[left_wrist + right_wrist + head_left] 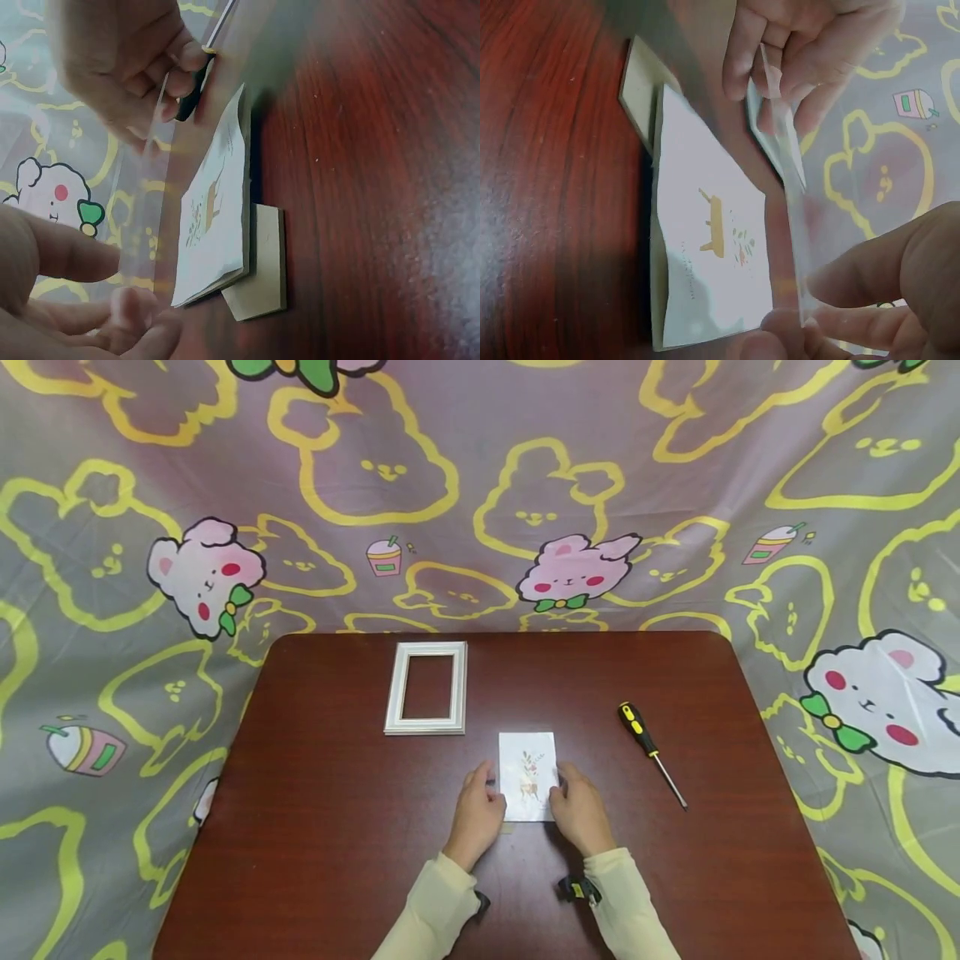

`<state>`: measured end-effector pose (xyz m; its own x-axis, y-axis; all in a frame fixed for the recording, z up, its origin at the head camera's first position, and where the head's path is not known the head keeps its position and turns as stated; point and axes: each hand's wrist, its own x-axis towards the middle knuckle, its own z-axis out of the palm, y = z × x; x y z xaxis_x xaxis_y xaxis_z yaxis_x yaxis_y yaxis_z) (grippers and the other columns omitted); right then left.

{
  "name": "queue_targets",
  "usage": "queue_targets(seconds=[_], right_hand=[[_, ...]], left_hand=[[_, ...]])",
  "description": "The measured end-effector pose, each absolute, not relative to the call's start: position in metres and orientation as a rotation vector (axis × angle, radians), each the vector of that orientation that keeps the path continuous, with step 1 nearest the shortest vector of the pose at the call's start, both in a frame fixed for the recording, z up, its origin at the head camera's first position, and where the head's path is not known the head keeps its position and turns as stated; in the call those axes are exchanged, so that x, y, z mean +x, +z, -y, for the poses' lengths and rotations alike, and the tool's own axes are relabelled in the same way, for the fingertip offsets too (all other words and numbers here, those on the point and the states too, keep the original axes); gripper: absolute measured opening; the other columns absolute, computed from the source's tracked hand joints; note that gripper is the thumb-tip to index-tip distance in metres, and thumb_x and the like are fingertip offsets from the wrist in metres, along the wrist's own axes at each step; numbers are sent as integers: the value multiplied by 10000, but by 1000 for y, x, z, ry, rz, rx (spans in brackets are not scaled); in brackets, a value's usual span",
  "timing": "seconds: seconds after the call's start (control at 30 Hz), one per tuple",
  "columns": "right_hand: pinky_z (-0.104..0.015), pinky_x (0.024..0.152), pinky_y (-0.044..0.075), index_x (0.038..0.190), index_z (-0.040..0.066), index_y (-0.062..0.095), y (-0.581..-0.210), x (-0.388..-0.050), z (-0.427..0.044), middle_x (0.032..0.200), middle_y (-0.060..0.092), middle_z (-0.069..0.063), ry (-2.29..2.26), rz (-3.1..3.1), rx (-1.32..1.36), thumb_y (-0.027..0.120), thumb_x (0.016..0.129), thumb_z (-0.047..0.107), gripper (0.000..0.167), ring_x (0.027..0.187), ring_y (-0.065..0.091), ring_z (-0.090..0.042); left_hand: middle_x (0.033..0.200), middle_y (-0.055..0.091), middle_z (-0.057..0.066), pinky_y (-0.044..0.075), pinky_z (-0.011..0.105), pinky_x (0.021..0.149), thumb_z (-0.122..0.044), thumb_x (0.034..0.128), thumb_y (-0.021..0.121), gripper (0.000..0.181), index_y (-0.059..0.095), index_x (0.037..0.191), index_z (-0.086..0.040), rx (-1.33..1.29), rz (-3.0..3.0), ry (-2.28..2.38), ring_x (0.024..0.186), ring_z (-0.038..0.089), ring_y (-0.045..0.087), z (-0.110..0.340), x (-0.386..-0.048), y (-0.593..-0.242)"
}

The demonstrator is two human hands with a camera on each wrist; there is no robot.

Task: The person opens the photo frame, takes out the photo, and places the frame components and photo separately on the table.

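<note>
Both hands pinch opposite edges of a clear thin sheet (pixel 798 247), held a little above a printed picture card (pixel 527 777). In the head view my left hand (pixel 477 814) is at the card's left side and my right hand (pixel 580 810) at its right. The card shows a small plant drawing and lies on a backing board (pixel 658 300) with a tan stand piece (pixel 264 262) beneath it. Thumb and fingers of the left hand (pixel 60 285) meet at the sheet's edge; the right hand (pixel 885 292) grips the other edge likewise.
A white picture frame (pixel 397 689) lies at the back left of the brown table (pixel 315 827). To the right lies a screwdriver (pixel 651 752) with a black and yellow handle. Patterned cloth (pixel 450 460) hangs around the table's back and sides.
</note>
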<state>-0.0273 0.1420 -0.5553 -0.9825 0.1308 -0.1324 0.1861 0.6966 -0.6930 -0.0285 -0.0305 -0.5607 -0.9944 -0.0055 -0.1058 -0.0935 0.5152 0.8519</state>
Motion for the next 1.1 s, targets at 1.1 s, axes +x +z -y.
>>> queue_targets(seconds=[1.1], right_hand=[[-551,985,449,1346,-81,575,-571,-173,-150,1209,640,-310,-1134,-2821,207,558,858,41,503,1157,585,-466]], left_hand=[[1432,442,218,419,498,1048,-78,894,643,801,255,1595,-68,-4,-2569,1549,1298,350,487,12,-160,-582]])
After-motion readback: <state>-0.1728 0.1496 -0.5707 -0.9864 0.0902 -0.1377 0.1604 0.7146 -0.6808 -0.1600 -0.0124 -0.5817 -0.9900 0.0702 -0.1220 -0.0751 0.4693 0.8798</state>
